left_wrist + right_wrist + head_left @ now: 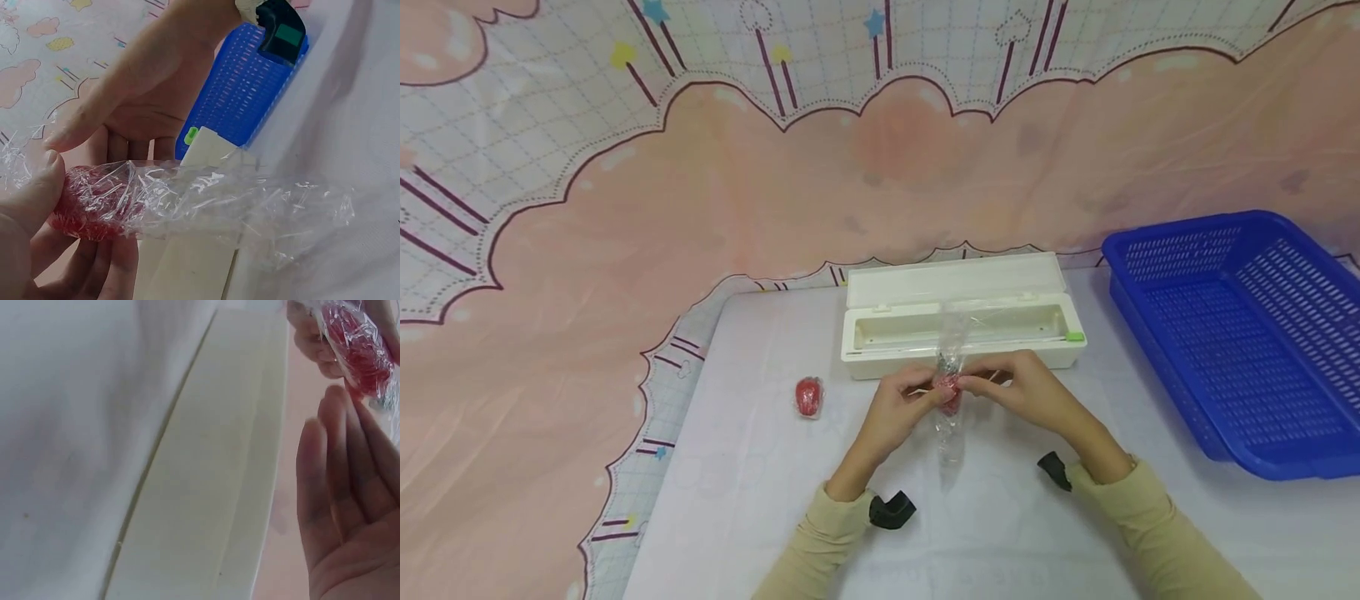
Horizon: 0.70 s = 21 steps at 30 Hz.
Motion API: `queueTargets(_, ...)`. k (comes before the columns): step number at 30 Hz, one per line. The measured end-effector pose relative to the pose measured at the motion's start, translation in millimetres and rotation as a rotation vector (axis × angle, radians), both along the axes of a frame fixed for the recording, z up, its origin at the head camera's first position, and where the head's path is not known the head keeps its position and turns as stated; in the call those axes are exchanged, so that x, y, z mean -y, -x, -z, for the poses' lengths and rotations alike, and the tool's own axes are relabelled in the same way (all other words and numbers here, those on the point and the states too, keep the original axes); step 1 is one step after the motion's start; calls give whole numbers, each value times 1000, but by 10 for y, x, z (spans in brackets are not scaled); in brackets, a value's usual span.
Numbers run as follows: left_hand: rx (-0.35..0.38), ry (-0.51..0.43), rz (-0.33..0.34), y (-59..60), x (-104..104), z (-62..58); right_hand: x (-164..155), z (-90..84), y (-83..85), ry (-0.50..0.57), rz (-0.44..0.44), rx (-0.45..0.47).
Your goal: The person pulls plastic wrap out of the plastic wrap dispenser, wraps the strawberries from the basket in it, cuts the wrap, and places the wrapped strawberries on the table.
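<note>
A red, strawberry-like fruit (951,403) with a greenish end sits inside crinkled clear cling film (951,446), whose loose ends stretch out on two sides. My left hand (895,408) grips it from the left, thumb on top and fingers beneath. From the right, my right hand (1026,390) pinches the wrapped fruit with thumb and fingertips. In the right wrist view, the wrapped fruit (359,350) overlaps the tips of the right fingers. Just behind both hands stands a white cling film dispenser (887,365), lid raised, with a green slider (1075,337) at its right end.
Another red item (808,397), snugly wrapped in film, lies on the white tabletop (737,483) left of my hands. A large blue plastic basket (1172,400) stands at the right. Patterned pink cloth (850,183) hangs behind the table. Black wrist cameras (891,510) project from both sleeves.
</note>
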<state>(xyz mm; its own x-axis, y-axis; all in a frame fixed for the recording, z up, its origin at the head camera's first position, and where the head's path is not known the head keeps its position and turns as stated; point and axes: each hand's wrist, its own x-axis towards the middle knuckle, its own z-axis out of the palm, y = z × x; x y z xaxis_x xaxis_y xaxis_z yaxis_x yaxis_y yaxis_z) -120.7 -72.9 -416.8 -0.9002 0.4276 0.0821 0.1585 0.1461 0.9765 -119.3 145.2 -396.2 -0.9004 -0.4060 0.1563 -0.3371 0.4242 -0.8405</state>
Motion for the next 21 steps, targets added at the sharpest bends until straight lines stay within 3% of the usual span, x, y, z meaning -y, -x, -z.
queueTargets(12, 44, 14, 45, -42, -37, -13, 101, -82, 79, 66, 75, -26)
queueTargets(21, 100, -55, 64, -69, -57, 6, 84, -88, 135, 105, 84, 80)
